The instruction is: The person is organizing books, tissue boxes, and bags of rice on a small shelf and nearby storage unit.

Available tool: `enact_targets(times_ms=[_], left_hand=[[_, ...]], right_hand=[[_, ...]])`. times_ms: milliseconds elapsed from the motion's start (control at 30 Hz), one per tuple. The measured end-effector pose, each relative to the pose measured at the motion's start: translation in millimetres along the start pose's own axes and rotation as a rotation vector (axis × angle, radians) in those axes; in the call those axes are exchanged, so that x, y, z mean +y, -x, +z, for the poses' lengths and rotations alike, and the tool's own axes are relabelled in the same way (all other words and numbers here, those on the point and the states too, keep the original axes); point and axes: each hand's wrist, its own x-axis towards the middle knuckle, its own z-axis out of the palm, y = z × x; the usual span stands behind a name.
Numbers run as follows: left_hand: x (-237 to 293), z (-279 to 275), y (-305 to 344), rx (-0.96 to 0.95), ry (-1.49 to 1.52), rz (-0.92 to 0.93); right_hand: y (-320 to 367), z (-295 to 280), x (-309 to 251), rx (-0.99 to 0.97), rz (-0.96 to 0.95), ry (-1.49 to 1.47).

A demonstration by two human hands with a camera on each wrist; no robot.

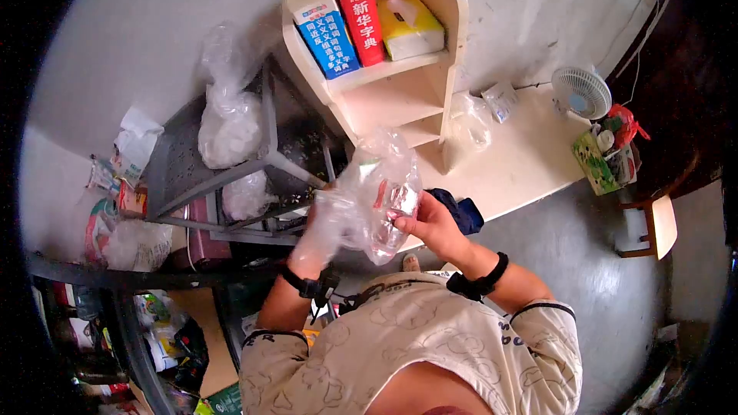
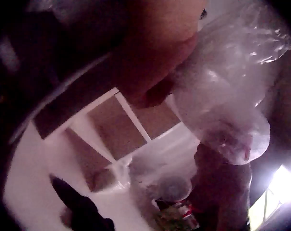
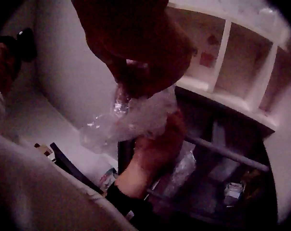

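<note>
A crinkled clear plastic bag is held up in front of the person's chest. Inside or behind its film shows something shiny and silvery with red marks. The right hand pinches the bag's right side, thumb on the near face. On the other side the left hand grips the bag, its fingers largely hidden behind loose film. From the right wrist view, the left hand is below the right hand, with bunched film between them. Film spreads beside the left hand in the left wrist view.
Ahead, a cream shelf holds two thick books and a yellow tissue pack. A grey rack with plastic bags stands left. The white desk at right bears a small fan and a green box.
</note>
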Motion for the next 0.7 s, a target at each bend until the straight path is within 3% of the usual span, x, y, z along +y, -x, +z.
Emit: enact_targets(times_ms=[67, 133, 200, 233, 267, 333, 400, 467, 533, 600, 667, 700], left_hand=[[71.3, 31.1, 17.9, 0.659, 0.178, -0.002], [104.3, 54.0, 25.4, 0.785, -0.242, 0.027], [110.7, 70.1, 21.8, 0.82, -0.565, 0.246], [98.3, 79.9, 17.6, 0.783, -0.527, 0.329], [131.9, 88.3, 21.9, 0.712, -0.71, 0.365], [131.7, 101.8, 22.4, 0.641, -0.611, 0.304], [115.2, 97.7, 18.4, 0.599, -0.516, 0.296], [108.1, 92.3, 16.1, 0.37, 0.107, -0.018], [110.1, 95.2, 20.1, 0.317, 0.157, 0.007], [127.6, 98.6, 26.2, 0.257, -0.079, 0.086], [116.0, 93.4, 30.3, 0.25, -0.099, 0.119], [109.6, 89.0, 34.2, 0.267, -0.071, 0.082]], right_hand=[[2.2, 1.1, 1.5, -0.044, 0.061, 0.151], [2.5, 4.2, 13.5, -0.094, 0.029, 0.13], [1.5, 10.4, 17.1, -0.13, 0.081, 0.121], [-3.5, 10.5, 22.5, -0.147, -0.109, 0.326], [-7.8, 8.2, 27.6, -0.162, -0.301, 0.53], [-12.6, -3.8, 31.6, -0.137, -0.332, 0.608], [-13.3, -18.3, 27.9, -0.121, 0.064, 0.537], [-9.7, -22.8, 12.1, -0.067, 0.043, 0.48], [-7.9, -34.2, 3.9, -0.006, 0.35, 0.474], [-11.1, -61.0, 33.1, 0.183, 0.175, 0.256], [-12.9, -98.1, 32.3, 0.295, 0.28, 0.044], [-15.4, -126.0, 43.0, 0.382, 0.211, -0.032]])
